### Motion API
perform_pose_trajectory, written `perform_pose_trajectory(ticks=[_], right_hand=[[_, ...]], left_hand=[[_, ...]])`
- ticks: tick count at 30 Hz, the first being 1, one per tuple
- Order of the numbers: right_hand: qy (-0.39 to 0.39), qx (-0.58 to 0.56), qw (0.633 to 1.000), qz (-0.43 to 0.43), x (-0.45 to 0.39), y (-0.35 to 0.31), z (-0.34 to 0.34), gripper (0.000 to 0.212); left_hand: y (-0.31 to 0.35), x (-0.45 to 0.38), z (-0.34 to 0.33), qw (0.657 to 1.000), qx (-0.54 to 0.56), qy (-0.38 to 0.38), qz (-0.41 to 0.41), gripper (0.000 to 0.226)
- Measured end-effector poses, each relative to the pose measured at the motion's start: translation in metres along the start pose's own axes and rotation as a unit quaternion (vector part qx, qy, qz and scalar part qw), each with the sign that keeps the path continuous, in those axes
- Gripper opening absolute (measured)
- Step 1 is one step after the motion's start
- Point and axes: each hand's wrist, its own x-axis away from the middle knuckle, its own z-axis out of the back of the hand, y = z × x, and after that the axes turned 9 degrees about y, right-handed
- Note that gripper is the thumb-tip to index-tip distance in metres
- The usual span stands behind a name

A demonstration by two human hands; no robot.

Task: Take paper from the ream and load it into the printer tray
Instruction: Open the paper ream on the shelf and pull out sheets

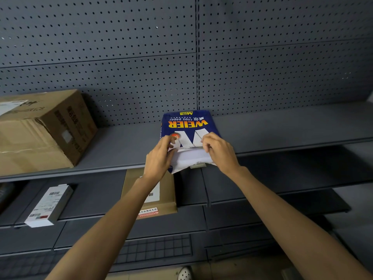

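On the grey metal shelf [282, 128], your left hand [159, 156] and right hand [219, 151] pinch the torn white flap of the blue paper-wrapped ream [186, 126], fingertips hiding the sheets beneath.

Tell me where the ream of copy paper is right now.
The blue ream lies on the grey upper shelf, centre of the head view, right of the big cardboard box, its near end between both hands.
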Motion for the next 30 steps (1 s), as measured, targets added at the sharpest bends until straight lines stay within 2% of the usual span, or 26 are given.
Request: perform_pose_trajectory(ticks=[3,5,7,10,12,18,24,30], right_hand=[[-0.025,-0.001,1.0,0.01,0.0,0.002,0.002,0.036],[-0.065,0.024,0.998,0.008,-0.001,0.002,0.001,0.051],[-0.106,0.042,0.993,0.009,0.0,0.003,-0.001,0.058],[-0.131,0.04,0.991,0.009,-0.001,0.005,-0.003,0.035],[-0.156,0.038,0.987,-0.002,-0.001,0.006,-0.005,0.033],[-0.143,0.028,0.988,-0.044,-0.007,0.006,-0.008,0.031],[-0.203,-0.003,0.974,-0.098,-0.025,0.011,-0.007,0.027],[-0.204,0.007,0.975,-0.094,-0.031,0.016,-0.013,0.024]], left_hand=[[0.002,0.001,0.0,0.994,-0.041,-0.01,-0.105,0.037],[0.001,0.002,-0.002,0.986,-0.082,-0.033,-0.138,0.047],[0.002,0.002,-0.004,0.984,-0.099,-0.06,-0.133,0.053],[-0.001,0.0,-0.009,0.982,-0.104,-0.104,-0.117,0.03],[-0.004,-0.001,-0.011,0.984,-0.081,-0.12,-0.104,0.024],[-0.01,-0.006,-0.018,0.987,-0.051,-0.141,-0.048,0.025],[-0.018,-0.015,-0.024,0.987,-0.032,-0.159,-0.011,0.029],[-0.026,-0.024,-0.024,0.981,-0.021,-0.193,0.004,0.032]])
